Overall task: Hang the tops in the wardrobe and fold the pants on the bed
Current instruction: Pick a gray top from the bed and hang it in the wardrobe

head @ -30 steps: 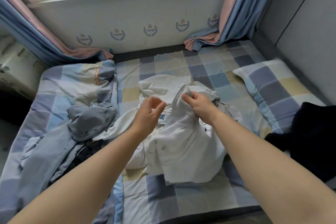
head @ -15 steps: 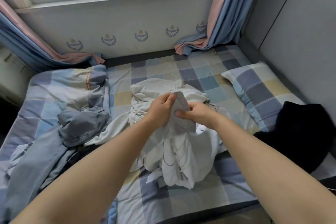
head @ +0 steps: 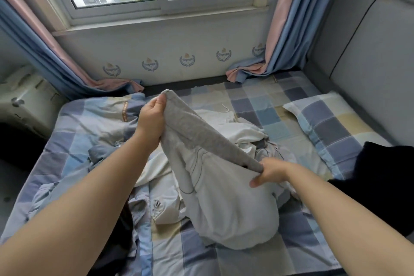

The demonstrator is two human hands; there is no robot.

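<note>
progress: honestly barely started as far as I can see. Nothing folded anywhere on the bed (head: 257,94), and the wardrobe isn't in view, so I can't say whether any tops are hung.

in hand: one pale garment (head: 224,197) with a grey ribbed band (head: 201,136) along its top edge. Looks like a waistband to me, so I'm guessing pants, but I can't rule out a sweatshirt hem.

left hand: my left hand (head: 152,119) is clenched round the far, higher end of the band, fingers curled over the corner.

right hand: my right hand (head: 268,175) pinches the near, lower end, thumb under and fingers on top.

band vs grip: it runs taut between the two hands on a slant, high at the left and low at the right. The rest of the garment hangs below that line and its bottom bunches on the checked sheet.

still in the pile: a white garment (head: 235,127) with a drawstring lies crumpled just behind the one I'm holding, a grey-blue garment (head: 100,154) sits under my left forearm, something dark (head: 118,242) is under the near left edge of the heap, and a black garment (head: 380,181) lies by the pillow (head: 336,123) on the right.

left to do: pretty much everything. Work out what this piece is, then lay it flat and fold it or take it to hang, then the other four.

watch out: the hanging part is still rumpled, so it'll want a shake before it lies flat.
</note>
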